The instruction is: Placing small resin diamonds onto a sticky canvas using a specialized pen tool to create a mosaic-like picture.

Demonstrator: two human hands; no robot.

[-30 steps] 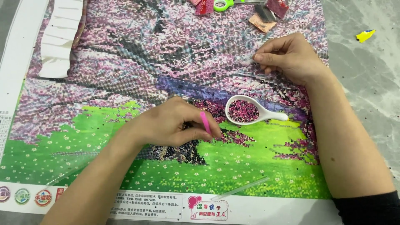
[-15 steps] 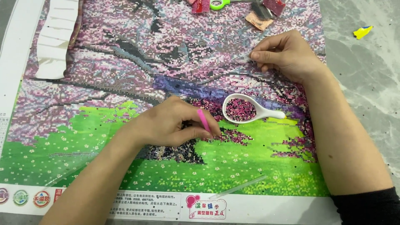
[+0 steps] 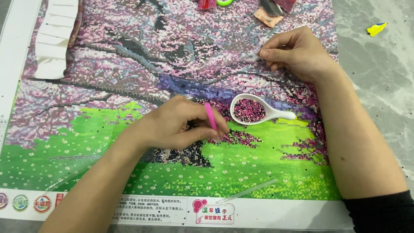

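Two bare forearms showing, both hands ungloved and ringless: left hand [image 3: 172, 125] entering from 7 o'clock, right hand [image 3: 297, 51] from 5 o'clock. Wearing a black sleeve [image 3: 379, 213], pushed up the right arm.

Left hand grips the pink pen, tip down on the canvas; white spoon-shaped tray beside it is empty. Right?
Not quite. In the head view the white spoon-shaped tray is full of small pink and dark beads, not empty. The rest holds: the left hand grips the pink pen with its tip down on the bead-mosaic canvas.
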